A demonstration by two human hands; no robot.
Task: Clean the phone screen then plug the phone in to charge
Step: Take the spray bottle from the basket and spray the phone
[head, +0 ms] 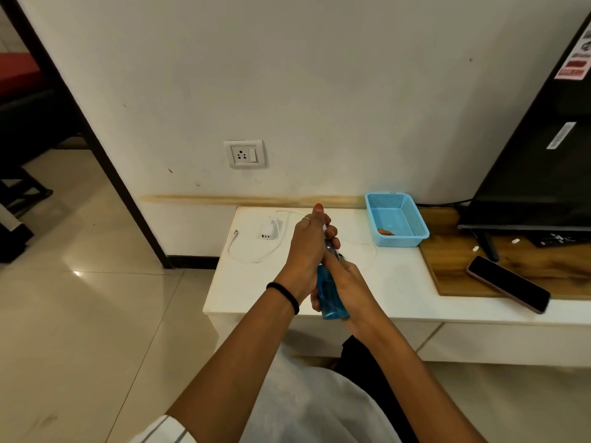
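— Above the white surface [256, 292], what is held?
— A blue spray bottle [331, 298] is gripped by both hands. The lower body of the bottle is wrapped by the right hand [347, 289], its grip closed. The top of the bottle is covered by the left hand [308, 247], grip closed around the nozzle end, index finger raised. A black band [284, 295] is worn on the left wrist.
— Where is the phone located?
— The phone [508, 282] is laid screen up at the right, well apart from the hands, resting across the edge of a wooden board [447, 251]. It is not touched.
— And the charging items?
— A white charger [270, 230] and its cable [243, 254] are laid on the surface beyond the hands, unplugged. A wall socket [244, 154] is seen above them. A blue basket [396, 223] is placed beside the board.
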